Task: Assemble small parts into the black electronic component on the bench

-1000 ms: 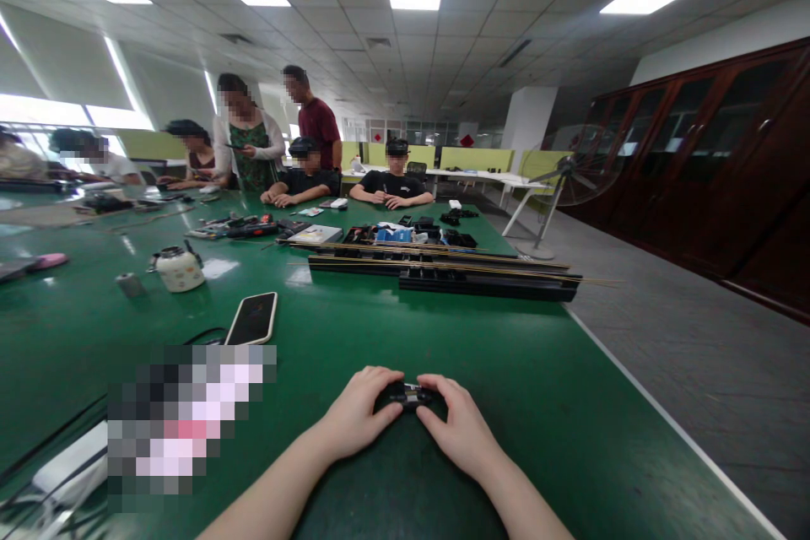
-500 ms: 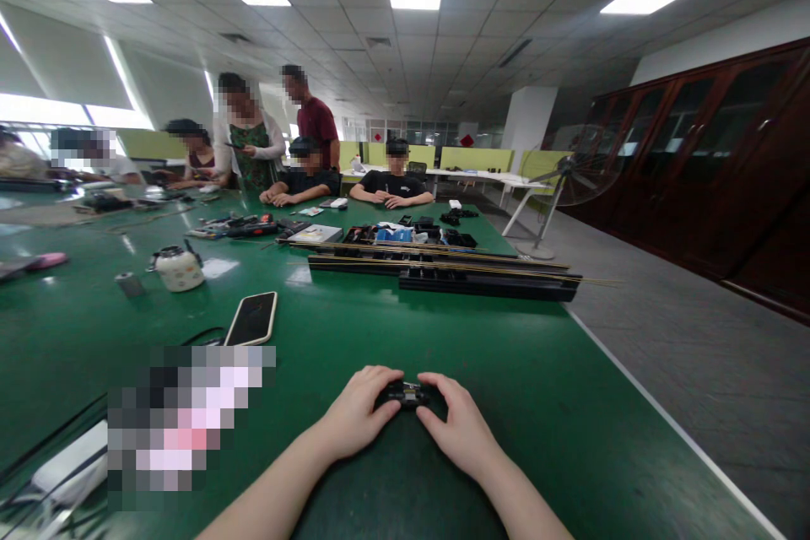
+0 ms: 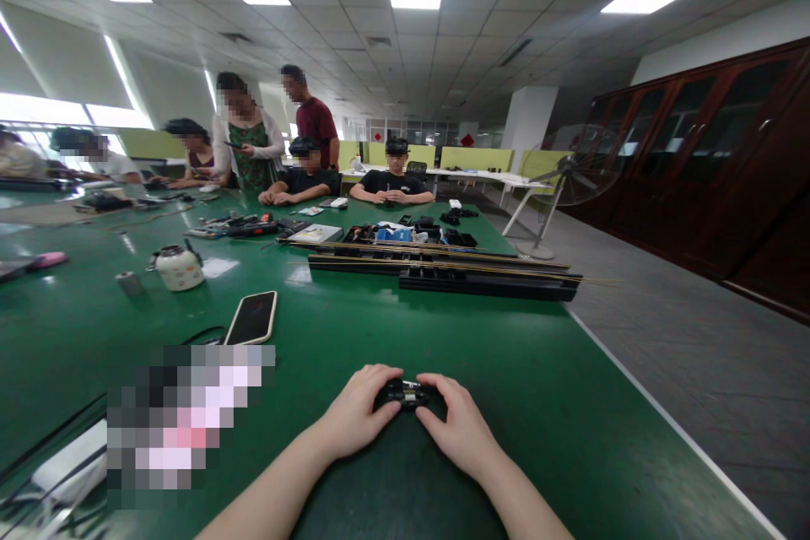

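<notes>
A small black device (image 3: 408,395) with silvery and pale parts on its upper side lies low over the green tabletop, right in front of me. My left hand (image 3: 364,409) curves around its left end, thumb in front and fingers behind. From the other side my right hand (image 3: 452,418) grips the right end in the same way, thumb and fingers bent toward each other. Between the two hands the middle of the device shows; its ends are partly hidden by my fingers. Its exact kind is too small to make out.
Left of my hands lie a phone (image 3: 251,318), cables and a white power strip (image 3: 69,460). A white jar (image 3: 179,268) stands farther back. Long black rails (image 3: 490,285) with thin rods span the table beyond my hands. Several people are across the table.
My hands and the black device stay practically in place. Across the table, the seated person in black has shifted their hands slightly.
</notes>
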A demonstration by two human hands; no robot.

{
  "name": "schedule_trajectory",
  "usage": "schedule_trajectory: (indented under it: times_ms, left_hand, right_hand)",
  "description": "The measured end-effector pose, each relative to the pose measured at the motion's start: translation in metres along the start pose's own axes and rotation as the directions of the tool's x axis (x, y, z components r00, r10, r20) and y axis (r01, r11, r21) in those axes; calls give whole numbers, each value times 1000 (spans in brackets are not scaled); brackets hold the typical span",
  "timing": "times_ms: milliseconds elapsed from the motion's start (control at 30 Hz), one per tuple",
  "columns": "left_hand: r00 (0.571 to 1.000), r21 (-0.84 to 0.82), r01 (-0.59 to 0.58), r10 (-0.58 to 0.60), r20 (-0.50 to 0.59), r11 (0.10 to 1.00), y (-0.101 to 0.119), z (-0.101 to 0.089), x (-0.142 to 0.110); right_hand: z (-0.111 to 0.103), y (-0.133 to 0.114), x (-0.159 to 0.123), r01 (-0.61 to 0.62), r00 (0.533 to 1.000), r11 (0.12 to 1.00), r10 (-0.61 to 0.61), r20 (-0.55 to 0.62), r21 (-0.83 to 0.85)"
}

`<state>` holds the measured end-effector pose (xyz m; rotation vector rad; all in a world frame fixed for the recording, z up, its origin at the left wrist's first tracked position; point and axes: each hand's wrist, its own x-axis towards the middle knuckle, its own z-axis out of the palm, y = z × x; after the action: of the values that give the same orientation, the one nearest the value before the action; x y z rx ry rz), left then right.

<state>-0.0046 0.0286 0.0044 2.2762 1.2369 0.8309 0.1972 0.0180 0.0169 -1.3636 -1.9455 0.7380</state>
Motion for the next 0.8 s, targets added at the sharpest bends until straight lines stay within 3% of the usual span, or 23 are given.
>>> schedule_trajectory:
  times_ms: [800]
  left_hand:
    - [999,21,34,-34,5,999,-2,1,0]
  right_hand:
    - [1,1,1,10,1000,999,-8,-26,43]
